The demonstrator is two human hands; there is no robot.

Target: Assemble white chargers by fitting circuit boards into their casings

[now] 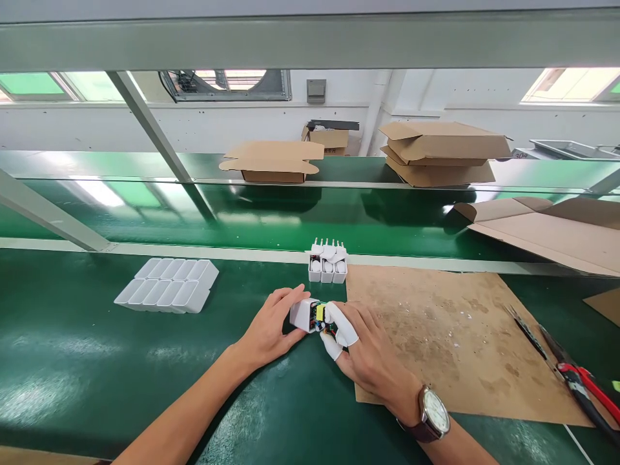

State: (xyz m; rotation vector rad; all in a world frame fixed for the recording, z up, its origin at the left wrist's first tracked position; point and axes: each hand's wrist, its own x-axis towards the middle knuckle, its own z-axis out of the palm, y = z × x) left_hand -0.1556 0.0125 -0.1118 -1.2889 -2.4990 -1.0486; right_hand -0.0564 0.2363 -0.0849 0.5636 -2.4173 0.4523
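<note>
My left hand point(271, 326) grips a small white charger housing point(303, 314) from the left, fingers wrapped around it. My right hand point(363, 352), with white finger cots on thumb and forefinger and a wristwatch on the wrist, pinches a small circuit board point(320, 314) with a yellow part at the housing's open end. Both hands hover just above the green bench point(97, 374). Just behind them stand three white plug parts point(327, 261) with prongs up.
A row of white empty housings point(167, 285) lies to the left. A brown worn board point(455, 336) covers the bench on the right, with red-handled pliers point(578, 381) and tweezers at its right edge. Cardboard boxes point(438, 152) sit beyond on the belt and shelf.
</note>
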